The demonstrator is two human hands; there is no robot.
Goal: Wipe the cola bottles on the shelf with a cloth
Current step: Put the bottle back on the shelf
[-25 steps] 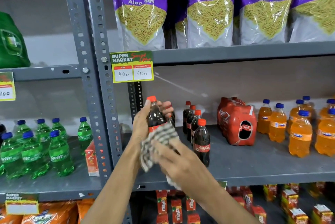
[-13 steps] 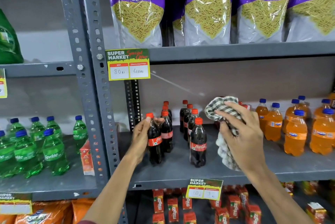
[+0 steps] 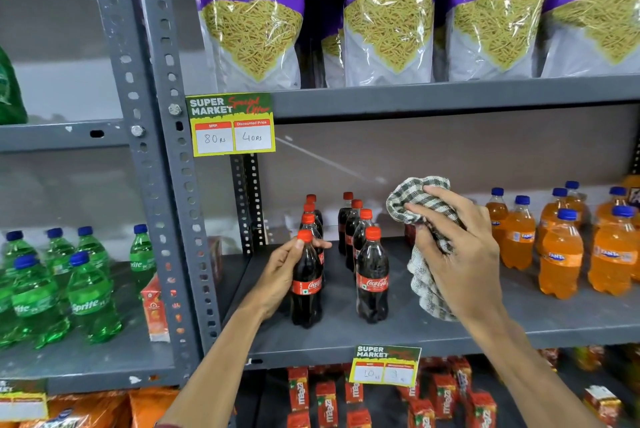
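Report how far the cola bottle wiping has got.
Done: nothing on the bottles shows which are already wiped. In hand: the left hand grips the front-left cola bottle standing on the shelf; the right hand holds the checked cloth bunched, off any bottle. Left: the front-right bottle and the rows behind stand untouched right now.

Both my forearms are bare from wrist to where they leave the bottom of the view, and I see no watch, ring or bracelet on my left hand or my right hand. My fingernails are short and plain. At the very bottom edge, by my left elbow, there is a thin dark reddish strip that may be a sleeve hem, though too little shows to be sure.
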